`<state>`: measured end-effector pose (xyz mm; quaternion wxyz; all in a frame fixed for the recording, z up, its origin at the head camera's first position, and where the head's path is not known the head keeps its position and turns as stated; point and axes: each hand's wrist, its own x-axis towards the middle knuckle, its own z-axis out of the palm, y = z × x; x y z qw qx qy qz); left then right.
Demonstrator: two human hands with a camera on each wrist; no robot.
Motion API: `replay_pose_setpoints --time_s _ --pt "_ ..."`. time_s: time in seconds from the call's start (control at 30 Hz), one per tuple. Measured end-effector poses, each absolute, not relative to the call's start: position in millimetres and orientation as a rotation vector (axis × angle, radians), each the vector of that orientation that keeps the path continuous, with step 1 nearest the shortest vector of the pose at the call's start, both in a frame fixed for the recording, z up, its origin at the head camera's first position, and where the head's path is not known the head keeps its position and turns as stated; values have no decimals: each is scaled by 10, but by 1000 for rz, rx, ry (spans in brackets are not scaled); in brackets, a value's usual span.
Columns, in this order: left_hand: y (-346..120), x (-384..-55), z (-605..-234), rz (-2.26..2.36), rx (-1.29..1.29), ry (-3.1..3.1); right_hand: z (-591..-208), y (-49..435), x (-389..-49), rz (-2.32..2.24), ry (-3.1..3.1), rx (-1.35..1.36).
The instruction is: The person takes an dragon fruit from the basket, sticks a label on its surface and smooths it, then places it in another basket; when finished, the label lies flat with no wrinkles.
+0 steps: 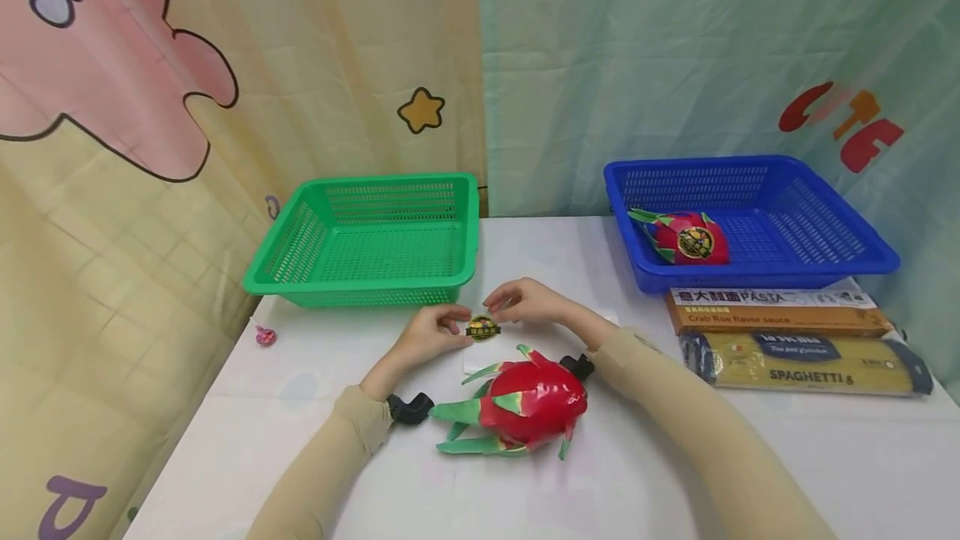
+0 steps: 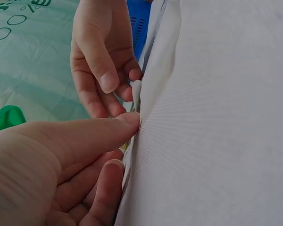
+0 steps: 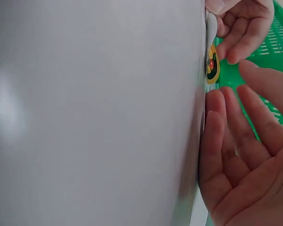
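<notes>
In the head view my left hand (image 1: 429, 335) pinches the edge of a small black-and-gold sticker (image 1: 482, 327) between thumb and fingers. My right hand (image 1: 531, 303) is just right of it, fingers loosely bent. The right wrist view has the right fingertips (image 3: 215, 96) close to the sticker (image 3: 212, 66), with the thumb apart from them. A white sheet (image 1: 475, 361) lies below the hands. Nearer me, between the forearms, a red dragon fruit (image 1: 542, 400) with green-tipped scales lies on its side.
A green basket (image 1: 360, 294) stands at the back left. In the blue basket (image 1: 750, 277) at the back right lies another dragon fruit (image 1: 686, 238) bearing a similar sticker. A pasta box (image 1: 780, 312) and a spaghetti pack (image 1: 806, 363) lie before it. A small pink thing (image 1: 266, 336) sits left.
</notes>
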<state>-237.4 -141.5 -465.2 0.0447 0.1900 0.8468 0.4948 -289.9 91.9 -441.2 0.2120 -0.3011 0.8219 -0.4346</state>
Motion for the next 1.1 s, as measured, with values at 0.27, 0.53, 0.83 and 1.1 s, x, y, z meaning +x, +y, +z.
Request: replay_pose_setpoints --time_s 0.27,0.53,0.83,1.1 --pt "-1399 -2361 -4611 1467 568 2617 -4452 838 -2912 -1062 2412 -901" --pt "-1397 -2356 -4631 1449 571 2637 -4449 803 -2890 -1023 2466 -935" --pt "-1432 -2206 -4371 1347 587 2692 -4101 987 -2669 -1221 2538 -915" --pt "-1272 -1843 -3989 1510 1025 2616 -3709 1372 -2173 -1604 2225 -981"
